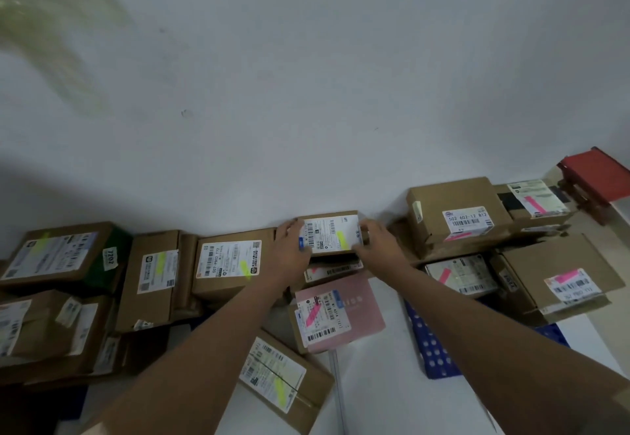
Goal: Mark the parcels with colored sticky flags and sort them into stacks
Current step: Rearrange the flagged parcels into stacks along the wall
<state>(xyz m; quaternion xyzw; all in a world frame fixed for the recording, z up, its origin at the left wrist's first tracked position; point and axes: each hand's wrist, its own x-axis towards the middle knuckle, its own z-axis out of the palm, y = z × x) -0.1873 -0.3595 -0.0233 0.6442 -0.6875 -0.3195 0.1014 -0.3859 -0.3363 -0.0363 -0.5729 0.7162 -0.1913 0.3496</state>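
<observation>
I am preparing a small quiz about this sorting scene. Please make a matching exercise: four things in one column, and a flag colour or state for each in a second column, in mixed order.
Things:
1. pink parcel
2. small parcel by the wall
3. box marked 7202
4. red stool

States:
A. held by both hands (left, right)
B. bears a pink flag
C. bears no label
D. at far left, yellow flag

Pairs: 1-B, 2-A, 3-D, 4-C

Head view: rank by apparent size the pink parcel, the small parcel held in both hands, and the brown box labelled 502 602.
1. Brown box labelled 502 602 and pink parcel: alike, not ranked.
2. Small parcel held in both hands, clearly smallest, though it is farther from the camera.
</observation>
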